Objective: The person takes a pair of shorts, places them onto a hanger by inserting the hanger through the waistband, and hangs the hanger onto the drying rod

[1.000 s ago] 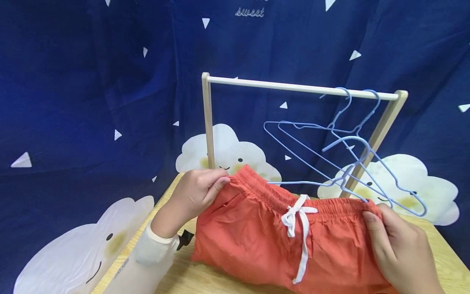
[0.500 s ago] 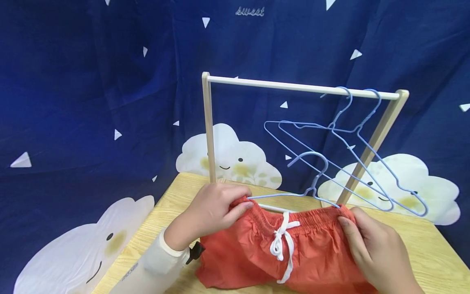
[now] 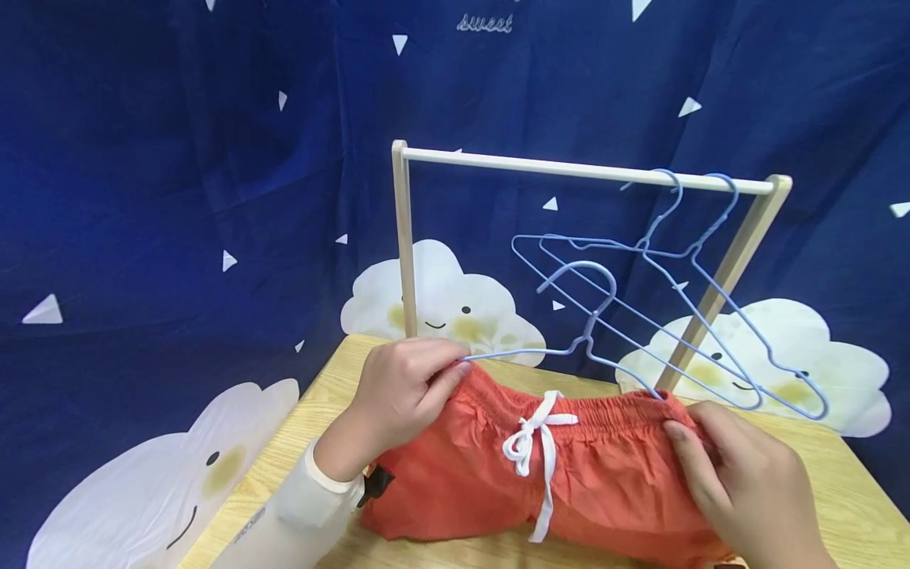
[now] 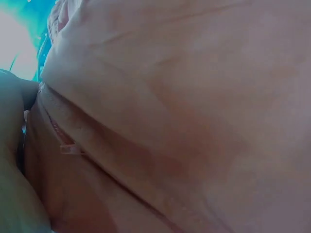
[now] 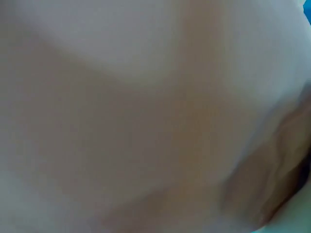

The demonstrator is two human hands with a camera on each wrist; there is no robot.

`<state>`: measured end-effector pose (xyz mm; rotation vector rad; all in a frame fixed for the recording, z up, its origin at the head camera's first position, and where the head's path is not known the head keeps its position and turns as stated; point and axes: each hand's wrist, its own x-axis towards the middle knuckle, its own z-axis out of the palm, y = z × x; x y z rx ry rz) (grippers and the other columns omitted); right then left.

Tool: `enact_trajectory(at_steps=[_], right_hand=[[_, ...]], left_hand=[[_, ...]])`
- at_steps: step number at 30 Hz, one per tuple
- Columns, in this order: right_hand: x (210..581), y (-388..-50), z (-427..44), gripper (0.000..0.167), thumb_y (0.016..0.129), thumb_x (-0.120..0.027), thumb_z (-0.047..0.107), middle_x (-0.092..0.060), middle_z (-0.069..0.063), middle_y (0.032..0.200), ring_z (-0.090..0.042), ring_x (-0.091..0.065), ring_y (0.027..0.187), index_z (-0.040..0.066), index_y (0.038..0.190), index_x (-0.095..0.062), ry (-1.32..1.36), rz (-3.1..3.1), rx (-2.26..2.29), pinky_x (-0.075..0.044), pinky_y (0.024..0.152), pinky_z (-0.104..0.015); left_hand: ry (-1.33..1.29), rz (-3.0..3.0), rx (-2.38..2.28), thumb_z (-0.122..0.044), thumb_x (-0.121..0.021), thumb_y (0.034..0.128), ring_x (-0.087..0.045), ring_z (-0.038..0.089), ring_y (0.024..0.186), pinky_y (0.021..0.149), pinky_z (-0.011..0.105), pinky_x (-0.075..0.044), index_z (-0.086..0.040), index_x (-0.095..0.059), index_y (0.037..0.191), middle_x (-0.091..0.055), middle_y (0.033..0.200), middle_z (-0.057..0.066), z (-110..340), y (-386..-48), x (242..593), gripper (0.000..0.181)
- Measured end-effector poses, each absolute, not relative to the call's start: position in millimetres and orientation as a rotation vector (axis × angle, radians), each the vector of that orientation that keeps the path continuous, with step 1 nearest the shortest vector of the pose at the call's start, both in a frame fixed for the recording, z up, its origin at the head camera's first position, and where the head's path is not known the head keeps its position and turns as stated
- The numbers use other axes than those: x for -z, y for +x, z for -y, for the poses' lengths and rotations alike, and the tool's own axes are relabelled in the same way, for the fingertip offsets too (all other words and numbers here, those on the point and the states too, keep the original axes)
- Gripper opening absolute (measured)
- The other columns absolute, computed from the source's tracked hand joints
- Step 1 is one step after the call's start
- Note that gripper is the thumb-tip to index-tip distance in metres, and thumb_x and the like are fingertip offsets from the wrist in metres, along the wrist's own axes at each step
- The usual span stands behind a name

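Note:
Red-orange shorts (image 3: 611, 458) with a white drawstring (image 3: 522, 442) tied in a bow are stretched between my two hands. A blue wire hanger (image 3: 593, 312) stands up out of the waistband, its hook upward and its lower part hidden inside the shorts. My left hand (image 3: 398, 387) pinches the waistband's left corner, where the hanger's left shoulder ends. With thumb and fingers my right hand (image 3: 746, 466) grips the right corner of the waistband, beside the hanger's other shoulder. Cloth (image 4: 170, 107) with a seam and a small tag fills the left wrist view; the right wrist view is blurred cloth (image 5: 146, 121).
Behind the shorts stands a wooden rack with a white rail (image 3: 526, 164). Two more blue hangers (image 3: 700, 237) hang near its right post (image 3: 746, 245). The wooden table (image 3: 825, 474) lies beneath, and a dark blue curtain (image 3: 178, 158) with clouds hangs behind.
The hanger has shifted left and sits lower into the waistband than a second ago, its left shoulder now at my left hand. Since half a second ago, shorts and hanger have risen slightly.

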<state>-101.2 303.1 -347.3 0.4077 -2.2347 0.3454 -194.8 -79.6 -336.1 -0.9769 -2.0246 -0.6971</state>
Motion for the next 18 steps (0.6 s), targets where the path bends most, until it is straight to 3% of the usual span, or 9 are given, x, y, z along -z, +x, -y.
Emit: enact_trajectory(at_steps=[4,7,13,18], right_hand=[[345.7,-99.9,-306.0,0.008,0.097,-0.076,0.017,-0.060,0.006,0.073,-0.004,-0.049,0.063,0.014,0.092,-0.071,0.452,2.161,-0.368,-0.041,0.058,-0.020],[344.5,-100.7,-308.5,0.017,0.102,-0.068,0.021,-0.061,0.004,0.073,-0.004,-0.049,0.064,0.012,0.088,-0.070,0.486,2.123,-0.369,-0.044,0.059,-0.020],[350.0,-109.3,-317.6,0.035,0.110,-0.056,0.028,-0.062,-0.002,0.074,0.003,-0.047,0.070,0.008,0.083,-0.067,0.445,2.030,-0.395,-0.043,0.060,-0.023],[355.6,-114.2,-324.6,0.042,0.112,-0.052,0.028,-0.057,-0.006,0.064,-0.001,-0.044,0.056,0.001,0.081,-0.065,0.399,1.944,-0.447,-0.033,0.047,-0.027]], left_hand=[[-0.934,2.012,0.723,-0.023,-0.072,0.1025,-0.077,0.011,0.089,0.068,0.034,-0.059,-0.022,-0.081,0.102,-0.081,0.098,-0.009,83.4,-194.5,333.5,0.009],[-0.924,2.007,0.727,-0.023,-0.072,0.1027,-0.078,0.011,0.091,0.069,0.034,-0.060,-0.021,-0.081,0.102,-0.081,0.099,-0.008,85.0,-194.5,332.2,0.010],[-0.861,2.004,0.744,-0.022,-0.073,0.1020,-0.071,0.011,0.079,0.063,0.033,-0.054,-0.022,-0.081,0.101,-0.078,0.090,-0.008,90.8,-196.8,331.3,0.008],[-0.835,1.986,0.754,-0.023,-0.073,0.1022,-0.067,0.013,0.074,0.061,0.034,-0.051,-0.021,-0.080,0.098,-0.075,0.083,-0.007,97.2,-197.8,327.0,0.008]])
